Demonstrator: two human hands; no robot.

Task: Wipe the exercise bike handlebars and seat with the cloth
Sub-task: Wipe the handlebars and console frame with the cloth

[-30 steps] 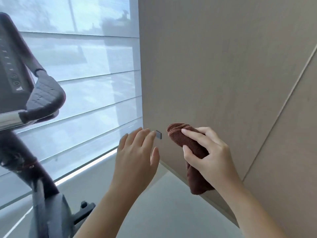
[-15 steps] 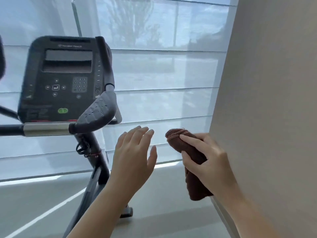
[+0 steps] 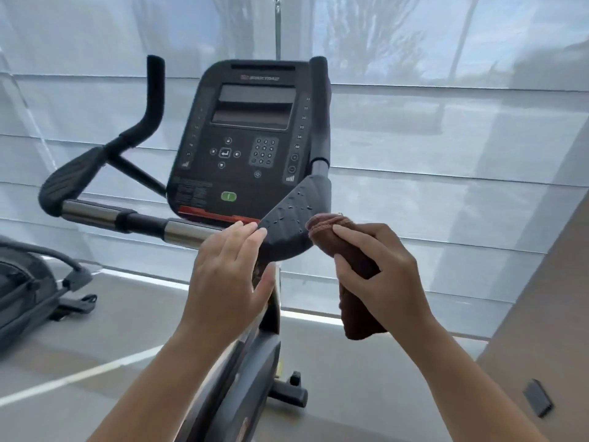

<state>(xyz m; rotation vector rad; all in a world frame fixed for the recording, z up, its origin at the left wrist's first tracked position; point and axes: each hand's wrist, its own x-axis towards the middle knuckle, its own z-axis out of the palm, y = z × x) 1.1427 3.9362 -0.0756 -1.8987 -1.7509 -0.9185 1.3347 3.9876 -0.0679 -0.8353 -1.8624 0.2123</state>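
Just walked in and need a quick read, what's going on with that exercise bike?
A person is about to wipe it down. Their right hand grips a bunched brown cloth, its top end right at the right elbow pad of the handlebars. The left hand is open, fingertips at that pad's near edge. The console sits behind; the seat is out of view.

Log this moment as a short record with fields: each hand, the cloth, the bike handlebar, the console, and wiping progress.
left hand: open, empty, fingertips at the near edge of the right handlebar pad
right hand: closed around the cloth
cloth: brown, rolled, top end at the pad's right edge
right handlebar pad: dark, droplets on its surface
console: screen dark, green button below
progress: wiping seemingly about to begin; seat not in view
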